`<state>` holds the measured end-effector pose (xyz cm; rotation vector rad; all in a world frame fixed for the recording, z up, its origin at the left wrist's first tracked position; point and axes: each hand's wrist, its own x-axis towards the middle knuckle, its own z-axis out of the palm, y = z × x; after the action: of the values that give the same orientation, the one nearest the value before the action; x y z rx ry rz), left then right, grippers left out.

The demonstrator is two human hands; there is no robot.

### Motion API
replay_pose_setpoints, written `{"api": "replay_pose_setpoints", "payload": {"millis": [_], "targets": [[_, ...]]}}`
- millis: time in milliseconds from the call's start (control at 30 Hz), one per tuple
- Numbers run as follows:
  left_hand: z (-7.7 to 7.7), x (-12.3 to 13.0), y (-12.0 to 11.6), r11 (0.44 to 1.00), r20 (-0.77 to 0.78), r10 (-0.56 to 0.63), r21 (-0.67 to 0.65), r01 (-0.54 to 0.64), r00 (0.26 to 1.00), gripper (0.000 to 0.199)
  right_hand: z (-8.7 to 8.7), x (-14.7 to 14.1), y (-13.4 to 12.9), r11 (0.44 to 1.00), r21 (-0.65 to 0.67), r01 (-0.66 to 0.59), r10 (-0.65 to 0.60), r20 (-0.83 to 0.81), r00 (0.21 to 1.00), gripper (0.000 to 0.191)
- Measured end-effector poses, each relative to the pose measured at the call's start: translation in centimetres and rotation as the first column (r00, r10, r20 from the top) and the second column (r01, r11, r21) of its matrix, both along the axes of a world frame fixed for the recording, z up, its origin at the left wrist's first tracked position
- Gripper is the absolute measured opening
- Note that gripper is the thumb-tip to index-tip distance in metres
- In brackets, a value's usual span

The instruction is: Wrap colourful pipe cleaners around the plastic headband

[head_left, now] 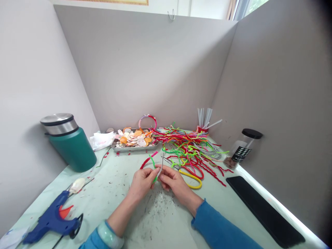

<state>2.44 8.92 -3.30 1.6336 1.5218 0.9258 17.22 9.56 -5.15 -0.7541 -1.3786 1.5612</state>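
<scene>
Near the middle of the table my left hand pinches a bright green pipe cleaner between thumb and fingers. A grey pipe cleaner stands up between both hands, and my right hand has its fingertips closed on its lower part. Just beyond my left fingers is a red pipe cleaner with a pink end; whether it is joined to the held ones I cannot tell. Scissors with red and yellow handles lie beside my right hand, their blades partly under pipe cleaners.
A heap of coloured pipe cleaners spreads behind, next to a metal tray of shell pieces and a beaded ring. Glue sticks stand behind. At left are a green bottle and blue glue gun; at right, a jar and black slab.
</scene>
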Motion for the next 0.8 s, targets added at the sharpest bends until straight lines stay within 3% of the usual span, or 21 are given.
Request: {"api": "replay_pose_setpoints", "payload": {"millis": [67, 167, 300, 367, 467, 533, 600, 700, 800], "targets": [[0.0, 0.0, 0.0, 1.000, -0.012, 0.003, 0.005, -0.003, 1.000, 0.051, 0.0, 0.1, 0.0, 1.000, -0.004, -0.017, 0.017, 0.012, 1.000, 0.036], [-0.1, 0.0, 0.1, 1.000, -0.021, 0.013, 0.022, -0.013, 1.000, 0.051, 0.0, 0.0, 0.0, 0.999, 0.052, -0.013, 0.008, 0.093, 0.996, 0.019], [0.0, -0.1, 0.1, 0.999, 0.046, 0.032, 0.026, -0.033, 0.998, 0.054, -0.4, -0.2, -0.1, 0.989, 0.140, 0.056, -0.078, 0.159, 0.984, 0.013], [0.2, -0.1, -0.1, 0.997, 0.051, 0.016, 0.071, -0.020, 0.999, 0.049, -0.6, -0.3, 0.0, 0.981, 0.166, 0.104, -0.132, 0.170, 0.977, 0.011], [0.5, 0.1, -0.7, 0.972, -0.093, -0.002, 0.235, 0.024, 0.996, 0.028, -0.8, -0.4, 0.2, 0.975, 0.150, 0.163, -0.189, 0.181, 0.965, 0.010], [0.6, 0.3, -1.1, 0.901, -0.223, 0.047, 0.430, 0.055, 0.974, 0.021, -0.8, -0.4, 0.3, 0.972, 0.140, 0.189, -0.212, 0.177, 0.961, 0.010], [0.7, 0.4, -1.3, 0.795, -0.330, 0.094, 0.592, 0.129, 0.939, 0.030, -0.8, -0.4, 0.4, 0.971, 0.132, 0.197, -0.217, 0.162, 0.963, 0.009], [0.9, 0.6, -1.6, 0.700, -0.446, 0.123, 0.672, 0.241, 0.887, 0.037, -0.9, -0.5, 0.4, 0.973, 0.120, 0.198, -0.215, 0.154, 0.964, 0.011], [1.1, 1.3, -2.3, 0.609, -0.512, 0.159, 0.723, 0.324, 0.844, 0.032, -1.2, -0.5, 0.6, 0.959, 0.182, 0.219, -0.248, 0.156, 0.956, 0.013]]}}
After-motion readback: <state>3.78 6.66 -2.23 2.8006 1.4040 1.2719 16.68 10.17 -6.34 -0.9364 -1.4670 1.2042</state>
